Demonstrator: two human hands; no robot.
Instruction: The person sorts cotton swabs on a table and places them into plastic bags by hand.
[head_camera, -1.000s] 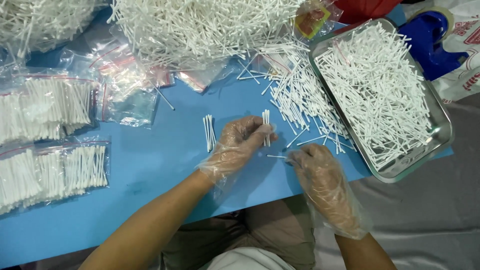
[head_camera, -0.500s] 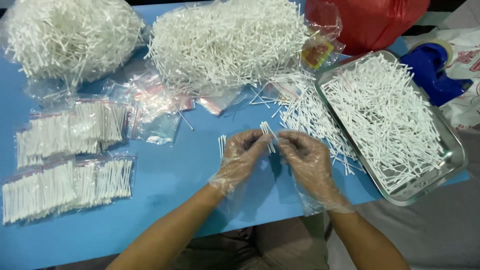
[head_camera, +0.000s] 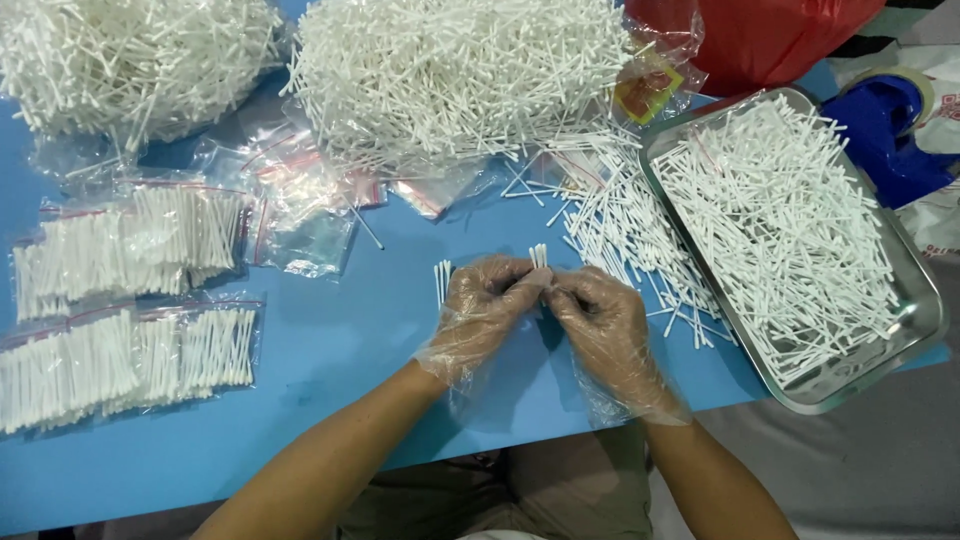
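Both hands wore clear plastic gloves and met over the blue table (head_camera: 330, 340), forearms angled in from the bottom edge. Left hand (head_camera: 483, 310) curled, fingers pinched around a small bundle of white swab sticks (head_camera: 539, 256) standing upright between the hands. Right hand (head_camera: 603, 322) was palm down, fingertips pressed against the same bundle. A second small bunch of sticks (head_camera: 441, 276) lay just left of the left hand. Loose sticks (head_camera: 620, 235) lay near, metal tray (head_camera: 915, 285) at right.
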